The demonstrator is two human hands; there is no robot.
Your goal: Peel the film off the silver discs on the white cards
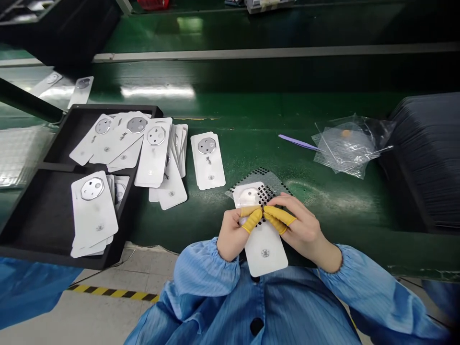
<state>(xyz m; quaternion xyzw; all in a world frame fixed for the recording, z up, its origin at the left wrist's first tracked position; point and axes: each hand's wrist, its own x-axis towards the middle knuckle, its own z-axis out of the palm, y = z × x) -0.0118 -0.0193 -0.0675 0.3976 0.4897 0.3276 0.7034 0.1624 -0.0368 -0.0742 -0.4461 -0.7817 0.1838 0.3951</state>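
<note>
Yellow finger cots cover some fingertips of my left hand (233, 235) and my right hand (304, 227). Both hands meet in a pinch over a clear sheet of small black dots (275, 181), gripping its near edge. Whether a single dot is between the fingertips is too small to tell. Under the sheet and my fingers lies a white rounded panel (266, 244), tilted slightly, its near end at the table's front edge. A round window at its far end shows partly through the sheet; a small printed mark is near its lower end.
Left of my hands lie a short stack of white panels (208, 167) and more panels (153, 153) by a black divided tray (21, 211). Purple tweezers (298, 142) point at crumpled clear film (347, 148). Dark stacked sheets (427, 153) stand at right.
</note>
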